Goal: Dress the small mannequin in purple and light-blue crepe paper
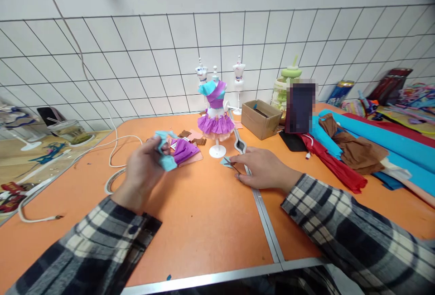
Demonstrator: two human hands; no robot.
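Observation:
My left hand (144,163) is raised over the table with its fingers closed round a crumpled piece of light blue crepe paper (167,162). My right hand (265,168) rests low on the tabletop, its thumb and fingers on what look like small dark scissors (234,166). Their tips lie over a small light blue scrap (225,162). Between the hands, farther back, a small white dress-form mannequin (217,151) stands upright, wearing a purple and blue wrapped top (216,95) and a ruffled purple skirt (216,125). Purple paper (186,150) lies just past my left hand.
Two more mannequins (239,70) stand behind. A cardboard box (261,120), a phone-like dark screen (301,109) and a green-lidded bottle (284,86) are at the back right. Coloured sheets (360,150) lie right. A white cable (116,143) runs on the left; a metal strip (267,222) crosses the orange table (204,231).

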